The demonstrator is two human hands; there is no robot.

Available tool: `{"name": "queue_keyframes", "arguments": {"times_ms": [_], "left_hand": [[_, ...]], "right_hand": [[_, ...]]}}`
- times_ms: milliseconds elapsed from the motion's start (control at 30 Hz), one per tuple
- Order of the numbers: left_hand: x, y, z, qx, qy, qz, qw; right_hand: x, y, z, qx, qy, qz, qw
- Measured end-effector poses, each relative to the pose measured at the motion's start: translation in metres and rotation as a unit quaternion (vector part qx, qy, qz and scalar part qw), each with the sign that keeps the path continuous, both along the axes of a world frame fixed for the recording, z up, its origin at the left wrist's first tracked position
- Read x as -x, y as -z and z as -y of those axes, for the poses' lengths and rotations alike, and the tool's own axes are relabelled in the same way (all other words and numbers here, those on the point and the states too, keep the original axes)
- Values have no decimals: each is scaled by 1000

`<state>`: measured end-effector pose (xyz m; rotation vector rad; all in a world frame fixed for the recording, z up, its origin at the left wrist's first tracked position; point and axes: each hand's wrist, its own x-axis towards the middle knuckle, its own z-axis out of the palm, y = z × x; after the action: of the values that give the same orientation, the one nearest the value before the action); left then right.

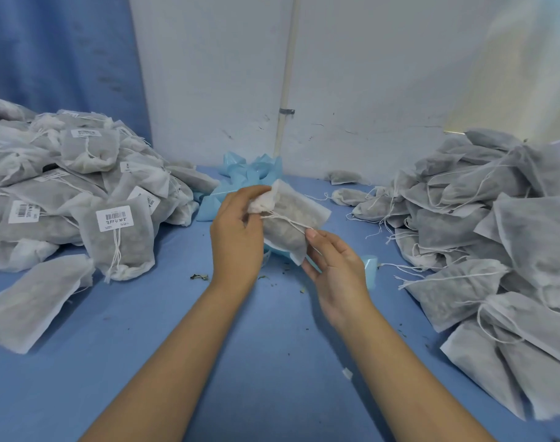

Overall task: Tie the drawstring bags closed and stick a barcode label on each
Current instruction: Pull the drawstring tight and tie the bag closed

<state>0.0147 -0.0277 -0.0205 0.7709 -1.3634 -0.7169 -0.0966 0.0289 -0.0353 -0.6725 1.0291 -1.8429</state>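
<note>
Bag (290,212) held above desk (208,339), centre. Left hand (237,231) curled, pinching its bunched neck. Right hand (334,271) loosely pinches the bag's near corner, thumb on top, fingers beneath. Labelled pile (81,186) left; unlabelled pile (479,234) right.

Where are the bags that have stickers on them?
In the head view, the stickered bags are heaped on the left side of the blue table, in front of the blue curtain, left of the bag that the left hand and right hand hold.
</note>
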Motion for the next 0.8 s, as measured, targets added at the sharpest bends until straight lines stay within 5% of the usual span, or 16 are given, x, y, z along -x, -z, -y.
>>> {"name": "queue_keyframes", "arguments": {"times_ms": [200,467,633,800], "left_hand": [[-6,0,1,-143,134,-62,979],[7,6,-7,-110,69,84,988],[9,4,-6,-132,65,-34,988],[10,3,-3,-287,126,-157,937]], "right_hand": [[-5,0,2,-43,35,42,998],[-10,5,2,-51,30,53,997],[-13,6,2,-25,13,48,998],[-14,9,3,1,-6,62,998]]}}
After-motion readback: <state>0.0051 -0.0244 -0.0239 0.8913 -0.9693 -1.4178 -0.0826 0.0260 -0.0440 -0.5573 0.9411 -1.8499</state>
